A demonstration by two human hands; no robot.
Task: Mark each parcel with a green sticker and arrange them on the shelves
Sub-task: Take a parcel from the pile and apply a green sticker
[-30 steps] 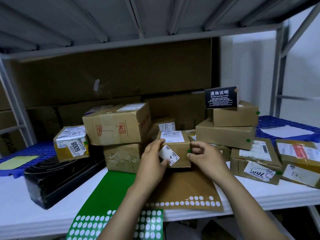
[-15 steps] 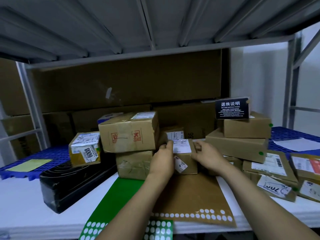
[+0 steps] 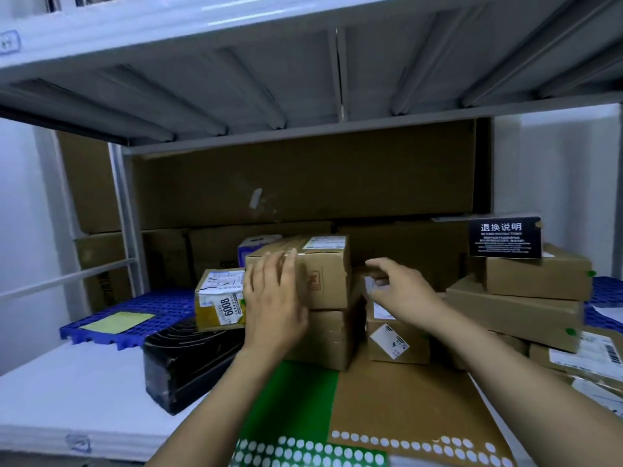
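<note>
Left grip (image 3: 273, 305) flat against stacked box (image 3: 323, 274) — right grip (image 3: 401, 291) spread, above small parcel (image 3: 397, 335).

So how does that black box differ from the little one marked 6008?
The black box is dark, long, no label showing; the 6008 box is yellowish-brown, smaller, covered in white labels. The black box sits in front, the 6008 box behind. Both rest on the shelf.

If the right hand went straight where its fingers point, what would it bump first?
Probably the top box of the middle stack. The right hand points left at that box's side, a small gap away. Depth is unclear, so it might slip past behind it.
</note>
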